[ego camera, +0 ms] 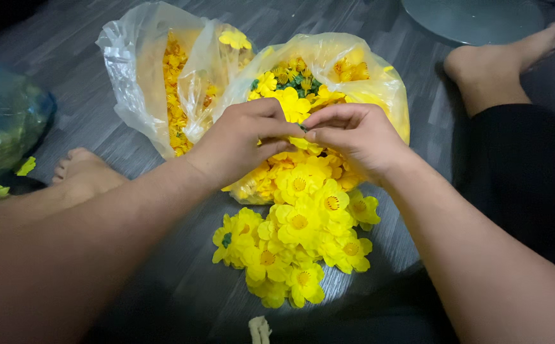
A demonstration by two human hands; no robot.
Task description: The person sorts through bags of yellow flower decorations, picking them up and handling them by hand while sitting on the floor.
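- The left hand (239, 143) and the right hand (354, 137) meet fingertip to fingertip over the mouth of a yellow-tinted plastic bag (379, 83), which lies on the dark wood-grain floor (99, 121).
- Both sets of fingers are curled nearly closed, pinching a small yellow flower piece (301, 141) between them, with a speck of green at the pinch (what that green bit is, I cannot make out).
- Most of the pinched piece is hidden behind the knuckles, so its shape is hard to tell.
- The bag holds yellow artificial flowers with green parts further back; a heap of finished yellow flowers (296, 236) spills from it onto the floor, just below the hands.
- A second, clearer plastic bag (137, 70) stands beside it to the left, with loose yellow petals inside.
- A bluish bag (3, 121) is cut off at the left edge, its contents unclear.
- Bare feet rest on either side, the left foot (83, 169) near the clear bag.
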